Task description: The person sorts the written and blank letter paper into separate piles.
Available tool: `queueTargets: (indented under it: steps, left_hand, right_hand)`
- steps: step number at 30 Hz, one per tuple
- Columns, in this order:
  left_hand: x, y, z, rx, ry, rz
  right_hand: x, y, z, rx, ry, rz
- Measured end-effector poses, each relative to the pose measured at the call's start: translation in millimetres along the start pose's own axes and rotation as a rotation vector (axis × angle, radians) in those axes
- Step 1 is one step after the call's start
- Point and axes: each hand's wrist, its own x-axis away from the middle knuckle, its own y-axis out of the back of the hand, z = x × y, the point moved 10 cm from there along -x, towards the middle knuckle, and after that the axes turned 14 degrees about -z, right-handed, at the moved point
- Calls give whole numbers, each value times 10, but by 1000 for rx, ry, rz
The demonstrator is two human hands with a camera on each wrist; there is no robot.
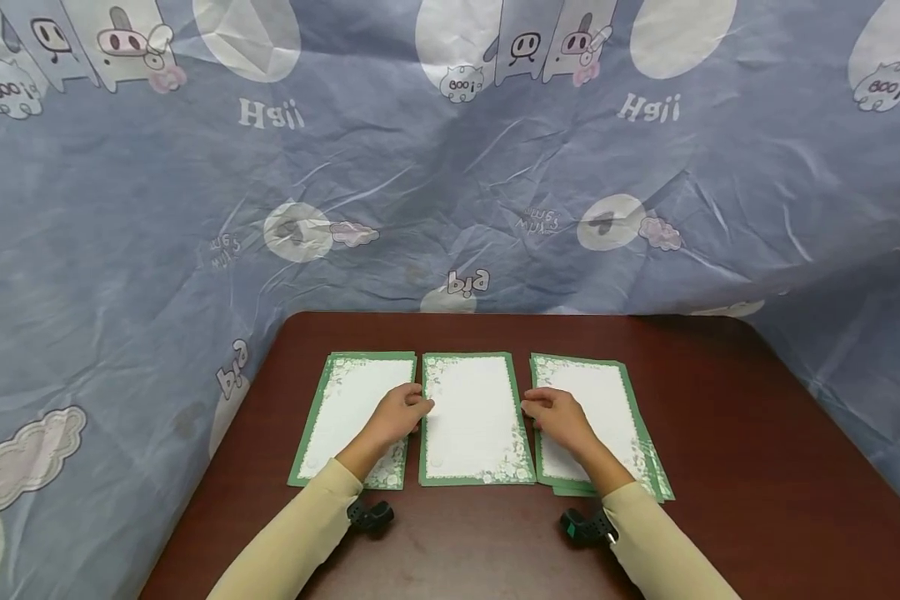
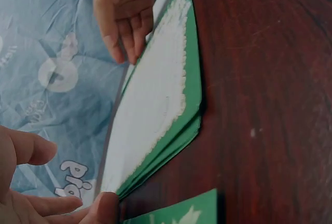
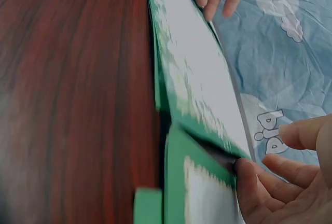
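Three piles of white paper sheets with green floral borders lie side by side on the table. My left hand is over the right edge of the left pile, its fingertips at the left edge of the middle pile. Over the left edge of the right pile is my right hand, with fingertips close to the middle pile's right edge. Both hands have loosely bent fingers and grip no sheet. In the left wrist view, the fingers meet the middle pile's corner. Layered green edges show there.
The dark red-brown table reaches back to a blue cartoon-printed cloth, which hangs behind and at both sides. Sheets in the right pile are fanned out unevenly at the near right corner. A black wrist camera is on the left wrist.
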Motion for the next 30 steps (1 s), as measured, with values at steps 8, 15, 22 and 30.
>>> queueTargets:
  steps: [8,15,22,30]
  left_hand:
    - [-6,0,-22,-32,-33,-46]
    - [-4,14,-107,-60,-91,-92]
    - [-5,0,-85,31,-103,-143]
    - [-37,74,7,127,-71,-173]
  right_hand:
    - [-11,-75,96,28,13,-10]
    - [-21,-1,147,34,60,-67]
    - [-21,-4,106,-113,31,-135]
    - [-23,-57,72,-123,-2,-185]
